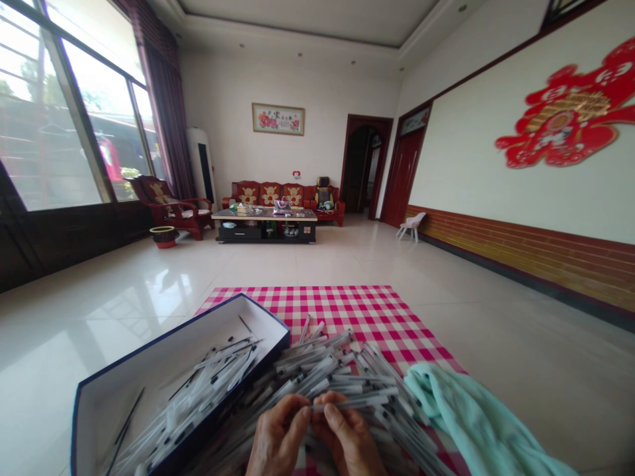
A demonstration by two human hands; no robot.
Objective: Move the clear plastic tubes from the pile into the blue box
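Both hands meet low in the middle of the head view, over a heap of pens [317, 370] with translucent barrels. My right hand [347, 433] is closed on one pen [364, 401], whose clear barrel points out to the right. My left hand [282, 430] pinches at the left end of this pen, thumb against forefinger; the exact part there is hidden by the fingers. On the left, a white-lined box [173, 344] with a dark blue edge holds more pens [198, 390] and some thin dark refills [129, 416].
The heap lies on a pink-and-white checked cloth [367, 304]. A mint green cloth [476, 410] is bunched at the right. Farther off across the tiled floor stand a low table [265, 218], a wooden sofa [270, 192], an armchair [171, 205] and a small white chair [411, 226].
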